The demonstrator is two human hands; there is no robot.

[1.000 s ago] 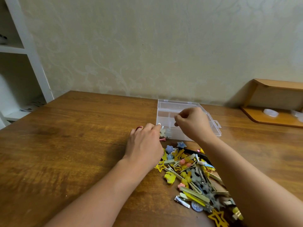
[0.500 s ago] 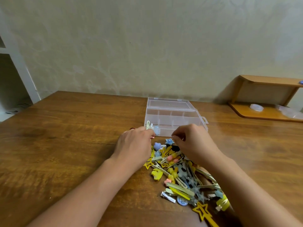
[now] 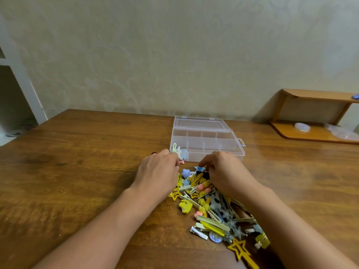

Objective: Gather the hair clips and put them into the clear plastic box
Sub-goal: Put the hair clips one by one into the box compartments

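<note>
A person's two bare hands work at the far end of a heap of hair clips (image 3: 210, 208) on a glossy, dark-grained wooden table (image 3: 77, 171). The heap mixes flat metal snap clips, matte yellow star outlines, pastel blue stars and small rounded pink and yellow pieces, trailing toward the lower right. Just beyond it lies the clear plastic box (image 3: 206, 141), thin-walled and rectangular, divided into small compartments, its lid laid flat behind it and a hang tab on its right edge; a few clips, one pale green and one blue, sit in its near-left compartment. The left hand (image 3: 158, 174), a red ring on one finger, rests knuckles up at the box's near-left corner, fingers curled down over a small pink clip (image 3: 182, 162) on the table; whether it pinches that clip cannot be told. The right hand (image 3: 226, 172) is curled over the heap's top, fingertips drawn together at a blue star clip (image 3: 199, 168) and dark pieces, its grip hidden. The table is bare wood to the left and to the right of the box. A wooden corner shelf (image 3: 318, 113) stands at the far right against a pale patterned wall (image 3: 174, 55). Compared with a second ago, the right hand has come back from above the box to the heap, while the left stays at the box's corner.
</note>
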